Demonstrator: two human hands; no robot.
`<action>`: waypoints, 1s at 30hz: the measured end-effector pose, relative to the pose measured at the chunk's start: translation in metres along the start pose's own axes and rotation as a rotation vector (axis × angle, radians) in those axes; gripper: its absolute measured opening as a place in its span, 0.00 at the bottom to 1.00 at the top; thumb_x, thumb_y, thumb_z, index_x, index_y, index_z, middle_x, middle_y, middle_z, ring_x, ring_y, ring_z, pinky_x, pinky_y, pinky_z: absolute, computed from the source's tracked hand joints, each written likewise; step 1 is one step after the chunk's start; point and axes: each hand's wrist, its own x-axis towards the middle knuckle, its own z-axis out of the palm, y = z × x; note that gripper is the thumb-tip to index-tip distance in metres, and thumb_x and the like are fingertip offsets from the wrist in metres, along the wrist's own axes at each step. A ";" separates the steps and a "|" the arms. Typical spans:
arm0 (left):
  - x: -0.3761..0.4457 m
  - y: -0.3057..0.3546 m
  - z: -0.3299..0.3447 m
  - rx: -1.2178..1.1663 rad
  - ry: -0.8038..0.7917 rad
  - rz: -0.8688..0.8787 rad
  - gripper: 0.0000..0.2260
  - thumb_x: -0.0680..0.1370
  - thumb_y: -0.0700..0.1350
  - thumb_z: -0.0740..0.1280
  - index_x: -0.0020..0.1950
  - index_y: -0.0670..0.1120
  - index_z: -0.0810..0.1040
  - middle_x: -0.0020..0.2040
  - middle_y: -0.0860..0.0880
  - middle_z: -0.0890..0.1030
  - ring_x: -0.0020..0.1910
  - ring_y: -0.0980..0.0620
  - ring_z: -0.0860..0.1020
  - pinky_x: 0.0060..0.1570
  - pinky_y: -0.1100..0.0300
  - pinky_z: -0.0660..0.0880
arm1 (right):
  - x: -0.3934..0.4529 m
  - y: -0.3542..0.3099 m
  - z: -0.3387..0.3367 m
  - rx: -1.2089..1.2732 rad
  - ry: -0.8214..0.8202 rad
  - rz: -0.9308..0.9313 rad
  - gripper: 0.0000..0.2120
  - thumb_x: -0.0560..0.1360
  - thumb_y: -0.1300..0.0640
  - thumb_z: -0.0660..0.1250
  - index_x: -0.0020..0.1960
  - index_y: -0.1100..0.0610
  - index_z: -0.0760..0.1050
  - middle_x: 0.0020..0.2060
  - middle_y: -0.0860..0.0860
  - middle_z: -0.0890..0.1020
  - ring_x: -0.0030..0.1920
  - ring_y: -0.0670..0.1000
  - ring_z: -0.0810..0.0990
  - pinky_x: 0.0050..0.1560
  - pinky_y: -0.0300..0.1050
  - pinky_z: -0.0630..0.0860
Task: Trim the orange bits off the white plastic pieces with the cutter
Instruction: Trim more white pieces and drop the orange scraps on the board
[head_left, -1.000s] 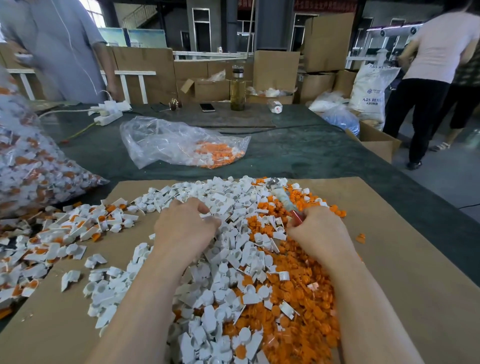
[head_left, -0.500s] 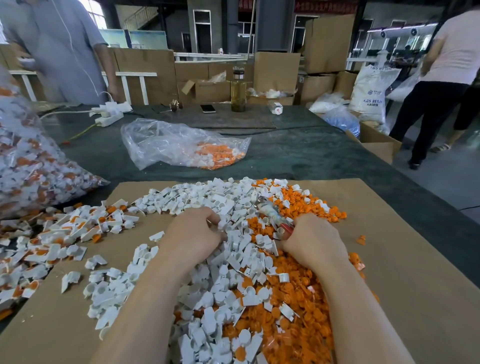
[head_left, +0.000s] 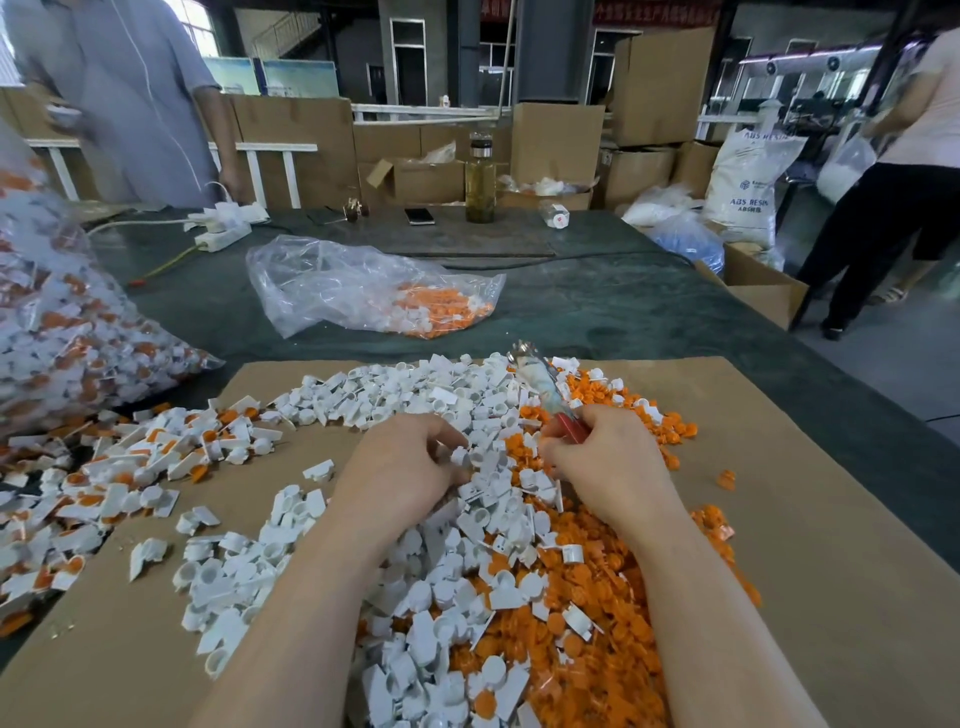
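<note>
We pinch one small white plastic piece (head_left: 460, 457) in our left hand (head_left: 400, 467) above the big pile near the worktop's near edge, our right hand (head_left: 597, 457) grips the red-handled cutter (head_left: 543, 389), and next we likely snip its orange bit.

White plastic pieces (head_left: 363, 410) heaped on cardboard, orange bits (head_left: 613, 629) alongside, cutter (head_left: 540, 387) tilted upward
</note>
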 end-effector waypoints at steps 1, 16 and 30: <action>0.000 0.000 0.000 -0.032 0.013 -0.004 0.12 0.74 0.48 0.75 0.57 0.57 0.82 0.51 0.56 0.81 0.46 0.56 0.79 0.44 0.62 0.74 | 0.000 -0.001 0.001 0.063 0.017 -0.005 0.04 0.75 0.52 0.69 0.45 0.51 0.79 0.39 0.48 0.81 0.40 0.50 0.82 0.44 0.52 0.82; -0.001 0.010 -0.002 -0.548 0.158 -0.014 0.08 0.70 0.46 0.78 0.43 0.53 0.81 0.43 0.56 0.84 0.40 0.49 0.83 0.40 0.56 0.78 | -0.004 -0.014 0.014 0.387 0.102 -0.122 0.04 0.73 0.55 0.73 0.46 0.48 0.79 0.37 0.41 0.81 0.38 0.37 0.79 0.37 0.30 0.72; -0.007 0.029 0.005 -0.993 0.112 -0.044 0.03 0.76 0.39 0.72 0.48 0.45 0.81 0.35 0.49 0.84 0.34 0.54 0.82 0.36 0.63 0.78 | -0.009 -0.020 0.014 0.486 0.074 -0.260 0.09 0.75 0.57 0.71 0.41 0.43 0.77 0.40 0.37 0.81 0.42 0.40 0.79 0.39 0.27 0.74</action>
